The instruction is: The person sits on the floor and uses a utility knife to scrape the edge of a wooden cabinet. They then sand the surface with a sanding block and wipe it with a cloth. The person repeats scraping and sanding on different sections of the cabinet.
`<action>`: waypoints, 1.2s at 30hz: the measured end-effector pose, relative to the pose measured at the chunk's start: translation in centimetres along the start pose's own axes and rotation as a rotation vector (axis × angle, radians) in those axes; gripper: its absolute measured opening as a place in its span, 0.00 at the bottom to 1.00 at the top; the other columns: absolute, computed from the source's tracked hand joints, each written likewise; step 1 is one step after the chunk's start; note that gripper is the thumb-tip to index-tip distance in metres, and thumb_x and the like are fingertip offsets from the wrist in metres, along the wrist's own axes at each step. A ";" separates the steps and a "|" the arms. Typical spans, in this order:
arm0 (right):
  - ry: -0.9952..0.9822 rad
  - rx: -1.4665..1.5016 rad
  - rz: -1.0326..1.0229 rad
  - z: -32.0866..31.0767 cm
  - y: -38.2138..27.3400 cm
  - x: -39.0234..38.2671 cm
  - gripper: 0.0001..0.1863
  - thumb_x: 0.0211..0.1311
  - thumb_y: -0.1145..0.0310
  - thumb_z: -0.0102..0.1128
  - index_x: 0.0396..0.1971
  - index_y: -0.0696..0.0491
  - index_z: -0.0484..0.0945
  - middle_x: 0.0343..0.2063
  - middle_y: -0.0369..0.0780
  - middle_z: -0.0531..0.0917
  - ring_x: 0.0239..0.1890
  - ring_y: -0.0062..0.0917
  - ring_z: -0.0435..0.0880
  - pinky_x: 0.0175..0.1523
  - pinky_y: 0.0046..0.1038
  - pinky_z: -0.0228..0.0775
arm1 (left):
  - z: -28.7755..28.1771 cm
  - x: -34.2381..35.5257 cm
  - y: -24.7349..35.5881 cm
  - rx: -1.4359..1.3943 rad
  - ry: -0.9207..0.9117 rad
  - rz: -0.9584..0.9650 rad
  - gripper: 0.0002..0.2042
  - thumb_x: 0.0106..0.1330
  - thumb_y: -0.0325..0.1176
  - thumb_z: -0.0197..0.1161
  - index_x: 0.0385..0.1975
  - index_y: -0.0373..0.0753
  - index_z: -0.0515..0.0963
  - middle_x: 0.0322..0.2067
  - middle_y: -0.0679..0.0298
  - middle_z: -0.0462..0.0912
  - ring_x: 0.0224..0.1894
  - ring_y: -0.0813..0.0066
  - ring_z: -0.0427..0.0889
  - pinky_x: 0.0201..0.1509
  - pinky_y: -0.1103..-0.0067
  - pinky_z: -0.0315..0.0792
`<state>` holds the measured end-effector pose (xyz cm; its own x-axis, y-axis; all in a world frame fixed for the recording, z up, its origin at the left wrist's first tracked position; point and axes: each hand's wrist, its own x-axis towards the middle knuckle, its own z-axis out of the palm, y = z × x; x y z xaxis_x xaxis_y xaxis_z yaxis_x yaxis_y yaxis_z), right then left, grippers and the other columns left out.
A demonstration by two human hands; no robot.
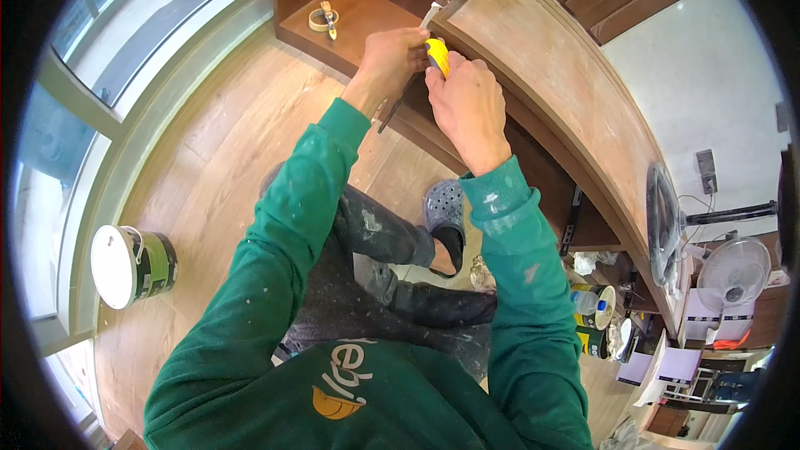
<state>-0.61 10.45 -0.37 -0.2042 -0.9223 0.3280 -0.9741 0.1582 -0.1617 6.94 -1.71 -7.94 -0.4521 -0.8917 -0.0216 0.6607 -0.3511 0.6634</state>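
If the right hand, fingers clamped round the yellow-handled tool, slips, it could jab the left hand close by, whose fingers' hold I cannot tell

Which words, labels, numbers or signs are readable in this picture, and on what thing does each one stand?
Green sweatshirt: large white lettering beside an orange shape; I do not copy its wording.
White-lidded bucket: side print, too small to read.
Dark bucket at right: partial lettering, not copied.
Yellow-handled tool: no legible print.
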 end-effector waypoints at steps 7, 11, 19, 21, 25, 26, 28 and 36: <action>0.066 0.025 -0.007 0.5 0.3 0.4 0.16 0.61 0.58 0.56 0.34 0.58 0.78 0.31 0.54 0.80 0.36 0.50 0.80 0.41 0.47 0.72 | 0.2 0.4 0.3 0.042 -0.009 0.016 0.11 0.65 0.25 0.59 0.43 0.25 0.76 0.39 0.51 0.83 0.37 0.66 0.82 0.43 0.73 0.76; 0.049 0.034 0.012 0.2 0.0 0.0 0.17 0.61 0.58 0.56 0.34 0.58 0.78 0.31 0.54 0.80 0.36 0.50 0.80 0.41 0.47 0.72 | -0.1 0.4 0.1 0.025 0.004 0.011 0.11 0.65 0.25 0.58 0.43 0.24 0.76 0.39 0.51 0.83 0.37 0.66 0.82 0.43 0.72 0.76; 0.025 0.029 0.002 0.1 0.4 0.2 0.17 0.61 0.58 0.56 0.36 0.59 0.77 0.33 0.53 0.79 0.36 0.50 0.81 0.41 0.46 0.74 | 0.3 0.4 0.0 0.023 -0.009 0.014 0.11 0.65 0.25 0.58 0.44 0.24 0.75 0.39 0.51 0.83 0.37 0.66 0.82 0.42 0.72 0.77; 0.047 0.047 0.011 0.3 0.5 0.1 0.16 0.60 0.58 0.56 0.35 0.58 0.78 0.32 0.54 0.80 0.37 0.50 0.80 0.41 0.48 0.71 | 0.2 0.2 -0.1 0.026 0.003 -0.013 0.11 0.65 0.25 0.58 0.44 0.25 0.76 0.39 0.51 0.83 0.37 0.66 0.82 0.41 0.73 0.76; 0.049 0.060 0.020 -0.2 0.3 -0.3 0.16 0.60 0.58 0.57 0.36 0.57 0.78 0.31 0.54 0.80 0.36 0.50 0.80 0.41 0.48 0.71 | 0.1 0.2 0.0 0.031 -0.007 -0.008 0.11 0.66 0.26 0.58 0.44 0.26 0.76 0.40 0.52 0.83 0.37 0.66 0.82 0.41 0.74 0.76; 0.063 0.062 0.018 0.0 0.4 -0.3 0.16 0.60 0.58 0.57 0.36 0.57 0.78 0.31 0.54 0.80 0.36 0.51 0.80 0.41 0.48 0.71 | 0.1 0.1 0.0 0.034 -0.002 -0.011 0.11 0.66 0.26 0.58 0.44 0.26 0.76 0.40 0.52 0.83 0.37 0.66 0.82 0.41 0.74 0.76; 0.063 0.064 0.022 0.2 0.5 -0.3 0.16 0.60 0.58 0.56 0.36 0.57 0.78 0.31 0.54 0.80 0.36 0.51 0.80 0.41 0.48 0.71 | 0.5 -0.3 0.3 0.041 0.011 -0.013 0.11 0.66 0.26 0.58 0.44 0.26 0.76 0.40 0.52 0.83 0.37 0.66 0.82 0.40 0.75 0.76; 0.061 0.056 0.033 0.1 0.1 -0.5 0.16 0.61 0.58 0.56 0.36 0.58 0.78 0.31 0.54 0.80 0.36 0.50 0.80 0.41 0.48 0.71 | 0.0 0.2 0.0 0.030 0.002 -0.028 0.12 0.65 0.26 0.59 0.45 0.27 0.76 0.40 0.52 0.83 0.38 0.67 0.82 0.39 0.75 0.75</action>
<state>-0.61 10.91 -0.61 -0.2435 -0.8934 0.3775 -0.9601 0.1667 -0.2246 6.87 -1.90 -7.96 -0.4685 -0.8825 -0.0420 0.6300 -0.3670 0.6843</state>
